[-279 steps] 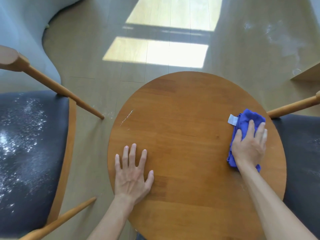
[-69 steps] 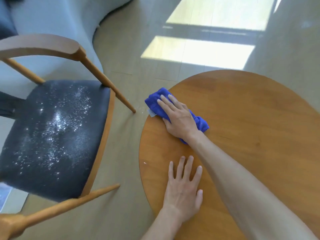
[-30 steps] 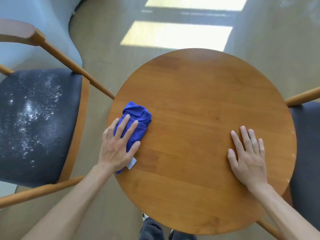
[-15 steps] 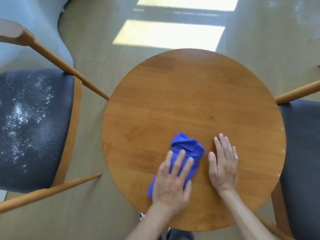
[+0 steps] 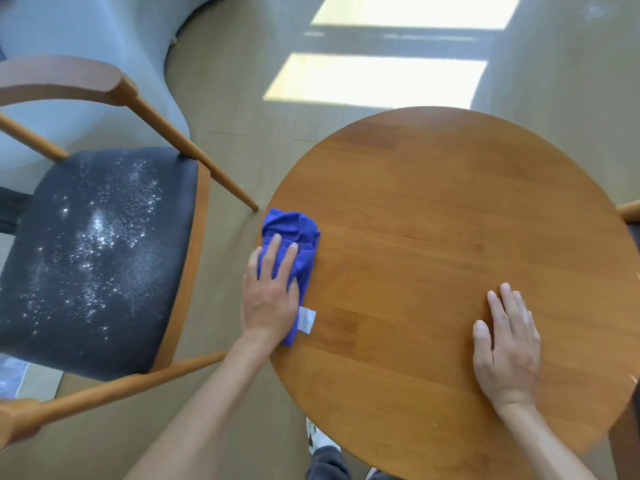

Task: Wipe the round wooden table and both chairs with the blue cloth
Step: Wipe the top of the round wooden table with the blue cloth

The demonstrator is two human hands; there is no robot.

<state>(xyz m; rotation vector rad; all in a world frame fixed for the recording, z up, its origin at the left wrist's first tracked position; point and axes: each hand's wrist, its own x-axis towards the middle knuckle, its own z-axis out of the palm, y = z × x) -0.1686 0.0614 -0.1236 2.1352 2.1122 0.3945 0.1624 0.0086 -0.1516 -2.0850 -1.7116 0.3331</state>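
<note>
The round wooden table (image 5: 433, 237) fills the right half of the view. On its left edge lies the bunched blue cloth (image 5: 294, 233) with a white tag, and my left hand (image 5: 270, 292) presses flat on it. My right hand (image 5: 507, 344) rests flat on the table's near right part, fingers apart, holding nothing. To the left stands a wooden armchair with a dark seat (image 5: 90, 258) speckled with white powder. Only a sliver of the second chair (image 5: 628, 213) shows at the right edge.
A pale rounded sofa or wall (image 5: 86, 26) curves behind the left chair. Sunlit patches (image 5: 377, 81) fall on the wooden floor beyond the table. My legs and a shoe (image 5: 322, 441) show below the table's near edge.
My left hand has slid the cloth from the table's near middle back to its left edge. My right hand has moved away to the right. The view has shifted left.
</note>
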